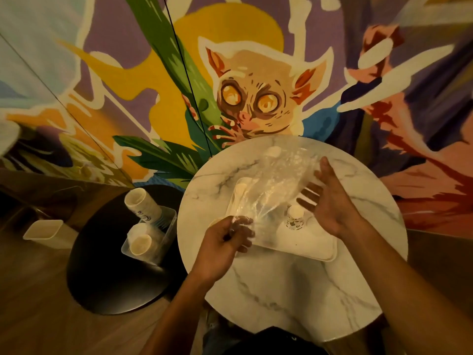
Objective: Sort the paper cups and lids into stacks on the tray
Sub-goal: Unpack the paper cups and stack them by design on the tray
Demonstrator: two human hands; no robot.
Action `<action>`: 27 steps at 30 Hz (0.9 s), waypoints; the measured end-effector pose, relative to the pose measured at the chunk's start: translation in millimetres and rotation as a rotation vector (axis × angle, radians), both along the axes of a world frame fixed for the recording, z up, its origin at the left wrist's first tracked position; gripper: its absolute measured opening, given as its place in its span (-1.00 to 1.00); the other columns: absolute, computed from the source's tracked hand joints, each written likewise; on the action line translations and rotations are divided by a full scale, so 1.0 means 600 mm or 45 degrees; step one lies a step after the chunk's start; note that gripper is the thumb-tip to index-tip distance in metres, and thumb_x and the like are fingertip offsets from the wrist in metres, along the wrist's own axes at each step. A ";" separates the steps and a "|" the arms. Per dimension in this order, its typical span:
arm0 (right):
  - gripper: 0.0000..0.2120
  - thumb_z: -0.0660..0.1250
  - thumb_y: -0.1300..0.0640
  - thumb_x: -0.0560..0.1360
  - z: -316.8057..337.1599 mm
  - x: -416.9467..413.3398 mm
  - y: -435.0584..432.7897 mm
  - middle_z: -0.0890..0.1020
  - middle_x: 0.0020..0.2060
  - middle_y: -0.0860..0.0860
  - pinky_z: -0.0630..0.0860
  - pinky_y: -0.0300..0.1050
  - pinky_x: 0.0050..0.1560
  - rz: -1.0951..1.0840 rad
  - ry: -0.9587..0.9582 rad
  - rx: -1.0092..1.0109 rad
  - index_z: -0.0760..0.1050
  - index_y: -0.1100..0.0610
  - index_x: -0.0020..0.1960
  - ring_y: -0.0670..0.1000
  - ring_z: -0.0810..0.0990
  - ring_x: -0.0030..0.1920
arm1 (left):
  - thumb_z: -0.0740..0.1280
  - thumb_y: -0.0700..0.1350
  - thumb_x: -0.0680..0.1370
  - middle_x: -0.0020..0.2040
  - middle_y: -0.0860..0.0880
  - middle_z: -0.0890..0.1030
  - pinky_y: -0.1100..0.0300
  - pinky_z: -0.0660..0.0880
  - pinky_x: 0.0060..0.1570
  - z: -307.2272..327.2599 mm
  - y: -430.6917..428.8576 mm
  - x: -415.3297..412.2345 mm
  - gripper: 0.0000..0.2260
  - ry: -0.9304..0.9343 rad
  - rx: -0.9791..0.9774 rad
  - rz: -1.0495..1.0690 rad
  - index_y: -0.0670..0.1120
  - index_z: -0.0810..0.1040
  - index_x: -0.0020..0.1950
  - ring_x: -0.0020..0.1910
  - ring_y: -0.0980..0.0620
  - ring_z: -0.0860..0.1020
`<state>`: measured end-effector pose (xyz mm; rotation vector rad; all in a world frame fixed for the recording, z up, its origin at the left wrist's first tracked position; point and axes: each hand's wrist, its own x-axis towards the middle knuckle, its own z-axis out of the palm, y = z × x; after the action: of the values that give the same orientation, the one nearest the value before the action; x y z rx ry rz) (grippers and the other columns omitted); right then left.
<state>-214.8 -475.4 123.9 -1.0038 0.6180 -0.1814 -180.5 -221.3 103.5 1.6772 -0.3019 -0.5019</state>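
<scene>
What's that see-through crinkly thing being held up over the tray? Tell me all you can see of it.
It is a clear plastic bag, thin, glossy and wrinkled. The left hand grips its bunched near end, and from there it fans out up and away above the white tray on the marble table. The right hand is open at its right edge; whether they touch is unclear. Pale round shapes show through it, too blurred to name.

Bag [276, 180] held over tray [307, 248], marble table [294, 290].
My left hand [225, 242] pinches the clear bag's bunched end; right hand [330, 201] open, fingers spread, at its other side. One cup [295, 217] upright on the tray. Left, on a black stool [107, 278]: bin [167, 239] with cups [143, 203] lying over.
</scene>
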 end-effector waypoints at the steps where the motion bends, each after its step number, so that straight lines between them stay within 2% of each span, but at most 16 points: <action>1: -0.03 0.40 -0.44 0.21 -0.011 0.001 0.011 0.60 0.29 0.09 0.42 0.18 0.42 0.131 0.042 0.040 0.34 -0.01 0.51 0.13 0.55 0.34 | 0.30 -0.33 0.63 -0.13 -0.13 0.72 0.12 0.63 -0.15 0.007 0.007 0.002 -0.80 0.014 -0.020 0.010 -0.12 0.66 0.13 -0.21 -0.05 0.66; 3: -0.12 0.32 -0.42 0.30 -0.018 0.006 0.039 0.63 0.29 0.14 0.41 0.18 0.43 0.362 0.053 0.086 0.39 0.06 0.48 0.17 0.57 0.33 | 0.30 -0.33 0.63 -0.11 -0.16 0.71 0.13 0.63 -0.13 0.017 0.020 0.005 -0.80 0.041 -0.038 0.013 -0.14 0.65 0.16 -0.20 -0.04 0.66; 5: -0.27 0.34 -0.32 0.37 -0.007 0.019 0.065 0.67 0.24 0.14 0.48 0.12 0.35 0.465 0.005 0.060 0.49 0.10 0.40 0.13 0.63 0.26 | 0.32 -0.32 0.62 -0.12 -0.18 0.71 0.10 0.62 -0.11 0.021 0.034 0.011 -0.80 0.056 -0.030 0.000 -0.14 0.66 0.17 -0.19 -0.03 0.67; 7: -0.37 0.45 -0.15 0.37 0.009 0.040 0.086 0.71 0.14 0.12 0.53 0.06 0.27 0.399 -0.041 0.015 0.55 0.13 0.36 0.08 0.68 0.15 | 0.32 -0.31 0.62 -0.15 -0.16 0.71 0.04 0.62 -0.07 0.023 0.052 0.019 -0.81 0.064 -0.030 -0.001 -0.13 0.66 0.16 -0.18 -0.03 0.67; 10: -0.55 0.50 0.05 0.37 0.028 0.074 0.106 0.68 -0.11 0.06 0.54 0.08 0.24 0.285 -0.102 0.047 0.63 0.16 0.24 0.04 0.68 -0.03 | 0.30 -0.30 0.64 -0.20 -0.12 0.67 0.03 0.61 -0.07 0.026 0.082 0.031 -0.81 0.077 -0.071 0.026 -0.16 0.66 0.16 -0.19 -0.04 0.64; 13: -0.65 0.51 0.10 0.41 0.035 0.109 0.132 0.64 -0.19 0.04 0.60 0.07 0.14 0.230 -0.109 0.091 0.64 0.14 0.18 0.03 0.68 -0.09 | 0.30 -0.24 0.65 -0.21 -0.11 0.62 0.06 0.61 -0.10 0.029 0.114 0.049 -0.81 0.100 -0.150 0.110 -0.09 0.70 0.13 -0.20 -0.05 0.60; 15: -0.74 0.47 0.12 0.50 0.040 0.130 0.156 0.63 -0.22 0.04 0.65 0.10 0.13 0.178 -0.125 0.137 0.60 0.12 0.17 0.03 0.70 -0.12 | 0.36 -0.10 0.61 -0.17 -0.11 0.62 0.06 0.60 -0.11 0.032 0.134 0.064 -0.85 0.184 -0.252 0.196 0.00 0.70 0.12 -0.16 -0.06 0.60; 17: -0.81 0.44 0.12 0.55 0.043 0.151 0.187 0.65 -0.23 0.04 0.63 0.16 0.16 0.160 -0.151 0.156 0.56 0.10 0.15 0.04 0.70 -0.14 | 0.48 0.03 0.52 -0.06 -0.14 0.63 0.03 0.59 -0.10 0.032 0.157 0.084 -0.72 0.280 -0.368 0.234 -0.01 0.65 0.19 -0.10 -0.07 0.62; 19: -0.80 0.42 0.10 0.57 0.046 0.169 0.218 0.67 -0.20 0.06 0.63 0.18 0.12 0.136 -0.167 0.138 0.53 0.10 0.17 0.05 0.70 -0.16 | 0.55 0.07 0.42 0.07 -0.16 0.66 0.01 0.59 -0.07 0.029 0.176 0.103 -0.53 0.301 -0.383 0.210 -0.05 0.58 0.27 -0.01 -0.07 0.65; 21: -0.75 0.41 0.07 0.58 0.048 0.189 0.251 0.68 -0.15 0.08 0.65 0.17 0.04 0.107 -0.172 0.110 0.52 0.10 0.22 0.06 0.71 -0.15 | 0.55 0.04 0.39 0.15 -0.13 0.67 0.00 0.61 -0.01 0.028 0.192 0.122 -0.44 0.297 -0.354 0.154 -0.07 0.53 0.34 0.09 -0.08 0.66; 24: -0.73 0.42 0.06 0.57 0.046 0.211 0.294 0.70 -0.14 0.09 0.68 0.11 -0.07 0.111 -0.180 0.088 0.50 0.11 0.22 0.08 0.72 -0.14 | 0.57 -0.09 0.45 0.14 -0.06 0.69 0.00 0.63 0.06 0.034 0.206 0.149 -0.53 0.261 -0.298 0.132 -0.11 0.55 0.31 0.17 -0.07 0.65; 27: -0.73 0.42 0.09 0.57 0.042 0.237 0.333 0.70 -0.14 0.11 0.67 0.15 0.00 0.104 -0.178 0.105 0.48 0.12 0.21 0.11 0.73 -0.13 | 0.47 -0.19 0.53 0.06 -0.10 0.72 0.05 0.63 0.02 0.038 0.228 0.187 -0.75 0.212 -0.249 0.172 -0.17 0.62 0.20 0.11 -0.10 0.67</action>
<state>-72.9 -275.5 149.0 -0.9261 0.4527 -0.1514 -68.2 -84.2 126.3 1.4454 -0.1107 -0.4910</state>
